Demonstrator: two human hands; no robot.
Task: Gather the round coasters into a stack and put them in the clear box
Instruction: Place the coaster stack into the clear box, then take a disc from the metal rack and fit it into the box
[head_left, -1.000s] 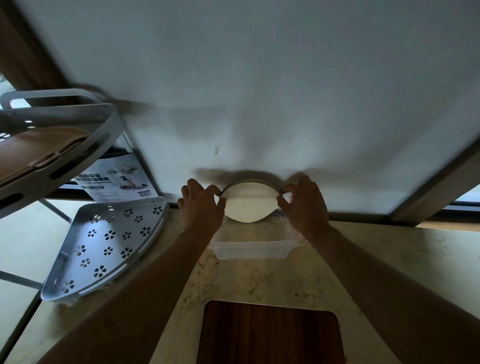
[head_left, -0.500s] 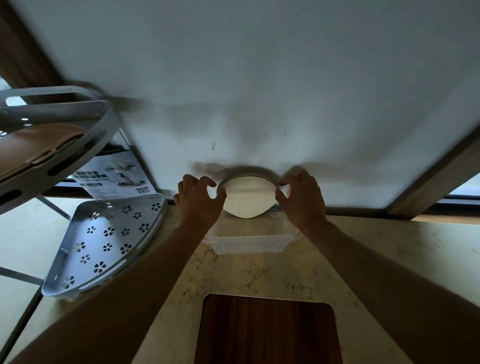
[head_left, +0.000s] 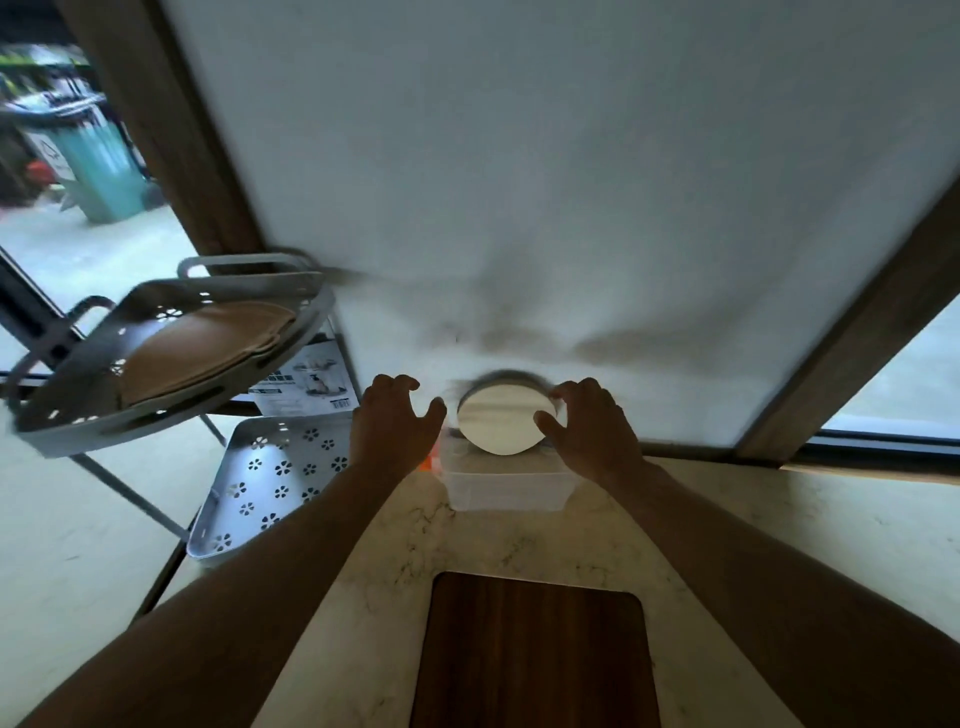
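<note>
A stack of round pale coasters (head_left: 498, 418) stands on edge, tilted, in the far part of the clear box (head_left: 506, 488) at the back of the marble counter. My right hand (head_left: 589, 423) grips the stack's right rim with thumb and fingers. My left hand (head_left: 395, 426) hovers just left of the stack with fingers spread, apart from it by a small gap. The lower part of the stack is hidden behind the box wall.
A grey perforated corner shelf (head_left: 270, 483) lies left of the box, with a printed card (head_left: 306, 384) behind it. A raised grey rack (head_left: 171, 353) holds brown cloth at the left. A dark wooden board (head_left: 535, 654) lies near me. A white wall panel rises behind the box.
My left hand has let go of the coaster stack and drawn a little to the left. My right hand still holds the stack. The view has swung, showing more of the left side.
</note>
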